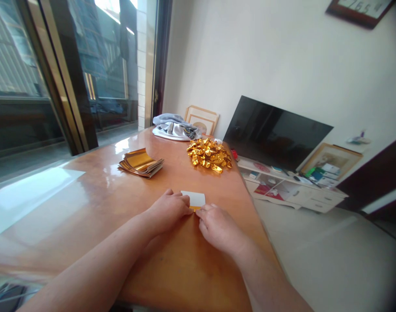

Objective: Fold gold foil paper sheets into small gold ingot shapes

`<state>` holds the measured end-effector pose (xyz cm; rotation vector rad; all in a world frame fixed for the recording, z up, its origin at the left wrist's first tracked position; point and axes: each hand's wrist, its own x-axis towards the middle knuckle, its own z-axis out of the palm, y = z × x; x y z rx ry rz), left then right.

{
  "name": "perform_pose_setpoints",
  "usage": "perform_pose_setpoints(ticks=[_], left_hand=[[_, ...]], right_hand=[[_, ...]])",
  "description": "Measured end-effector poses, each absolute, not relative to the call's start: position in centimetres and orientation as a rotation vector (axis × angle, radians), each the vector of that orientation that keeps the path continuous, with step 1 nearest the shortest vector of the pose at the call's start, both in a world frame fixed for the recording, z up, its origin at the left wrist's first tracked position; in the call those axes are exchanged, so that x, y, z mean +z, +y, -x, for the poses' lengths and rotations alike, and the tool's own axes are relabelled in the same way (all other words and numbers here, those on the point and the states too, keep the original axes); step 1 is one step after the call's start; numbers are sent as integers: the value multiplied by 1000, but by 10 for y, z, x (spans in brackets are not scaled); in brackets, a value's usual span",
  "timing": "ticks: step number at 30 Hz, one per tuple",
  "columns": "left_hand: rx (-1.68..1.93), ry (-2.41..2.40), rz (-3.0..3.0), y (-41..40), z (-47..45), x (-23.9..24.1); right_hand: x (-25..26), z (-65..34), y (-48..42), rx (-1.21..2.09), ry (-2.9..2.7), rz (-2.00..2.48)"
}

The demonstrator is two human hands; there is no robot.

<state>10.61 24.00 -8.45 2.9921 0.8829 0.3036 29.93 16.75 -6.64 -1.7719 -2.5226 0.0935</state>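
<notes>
One readable scrap: digits on a dark-framed wall panel

High on the far right of the white wall hangs a dark brown wooden-framed panel with a pale face (360, 9), cut off by the top edge; large grey digits on it seem to read "765", though the tilt and the crop leave that uncertain. The boxes and small packets on the low white cabinet (292, 190) carry print too small and blurred to read.
</notes>
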Motion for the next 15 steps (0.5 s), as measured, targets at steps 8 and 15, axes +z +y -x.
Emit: perform_pose_setpoints(ticks=[8,15], left_hand=[[369,920,-2849,246,-88,-84],[424,959,-2780,251,-74,-82]], right_hand=[[-65,-293,164,-53,-2584,1811],[-66,-294,164,-102,-2615,1817]])
